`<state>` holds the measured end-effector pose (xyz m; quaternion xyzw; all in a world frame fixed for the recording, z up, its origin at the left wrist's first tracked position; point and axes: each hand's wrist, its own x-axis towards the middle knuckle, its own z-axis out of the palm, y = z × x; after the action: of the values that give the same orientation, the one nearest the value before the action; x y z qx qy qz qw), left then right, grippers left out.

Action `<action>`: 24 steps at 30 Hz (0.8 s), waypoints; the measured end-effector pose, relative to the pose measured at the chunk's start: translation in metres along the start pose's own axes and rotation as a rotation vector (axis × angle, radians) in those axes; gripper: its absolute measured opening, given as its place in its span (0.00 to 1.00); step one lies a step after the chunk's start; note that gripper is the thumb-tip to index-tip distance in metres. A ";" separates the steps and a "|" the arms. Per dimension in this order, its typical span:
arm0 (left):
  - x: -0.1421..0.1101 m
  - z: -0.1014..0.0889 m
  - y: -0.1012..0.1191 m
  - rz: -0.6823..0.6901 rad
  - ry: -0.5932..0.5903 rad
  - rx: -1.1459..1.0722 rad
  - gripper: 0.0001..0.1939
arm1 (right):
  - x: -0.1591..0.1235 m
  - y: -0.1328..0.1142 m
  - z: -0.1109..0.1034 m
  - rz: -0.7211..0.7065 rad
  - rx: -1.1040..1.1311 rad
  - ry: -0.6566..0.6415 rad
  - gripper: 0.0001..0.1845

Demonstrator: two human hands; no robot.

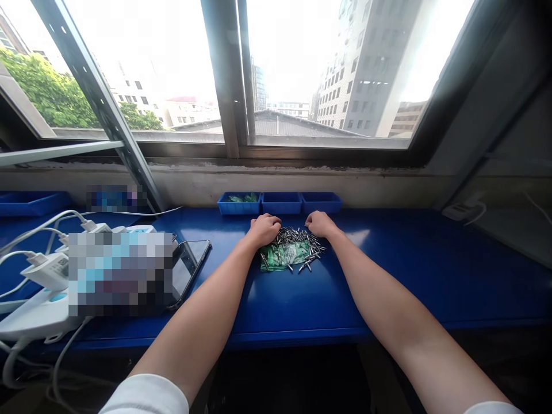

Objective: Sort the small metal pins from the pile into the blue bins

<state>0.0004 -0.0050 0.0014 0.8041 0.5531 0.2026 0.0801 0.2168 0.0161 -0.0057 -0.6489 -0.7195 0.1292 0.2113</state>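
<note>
A loose heap of small silvery metal pins (297, 236), shaped like blind rivets, lies on the blue tabletop, with several scattered at its near side. Beneath and among them is green printed plastic packaging (280, 256). My left hand (264, 229) rests at the heap's left edge, its fingers bent inward and closed. At the upper right edge, my right hand (319, 223) has its fingers curled together towards the pins. Whatever either hand pinches is too small or hidden to make out.
Behind the heap stand three joined blue bins: the left bin (239, 210) holds green packets, beside the middle bin (282, 210) and right bin (321, 210). A phone (190, 270) and a power strip (34, 313) with chargers and cables lie to the left. A window spans the back.
</note>
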 end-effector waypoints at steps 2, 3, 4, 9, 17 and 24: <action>0.000 0.000 0.001 0.016 0.067 -0.017 0.20 | -0.003 -0.005 -0.001 -0.036 0.029 0.033 0.05; 0.000 0.000 0.002 0.040 0.100 -0.039 0.19 | -0.005 -0.009 -0.001 -0.078 0.064 0.060 0.05; 0.000 0.000 0.003 0.074 0.129 -0.070 0.19 | -0.007 -0.013 -0.001 -0.130 0.115 0.080 0.06; -0.001 0.000 0.010 0.178 0.090 -0.250 0.20 | -0.015 -0.033 0.004 -0.359 0.469 0.049 0.09; 0.001 -0.004 0.009 0.158 0.067 -0.373 0.17 | -0.024 -0.050 0.010 -0.460 0.593 0.223 0.09; 0.005 0.002 0.004 0.105 0.147 -0.352 0.12 | -0.028 -0.052 0.005 -0.331 0.689 0.087 0.11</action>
<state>0.0061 -0.0017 0.0027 0.7885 0.4707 0.3583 0.1682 0.1708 -0.0172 0.0099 -0.4198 -0.7191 0.2999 0.4655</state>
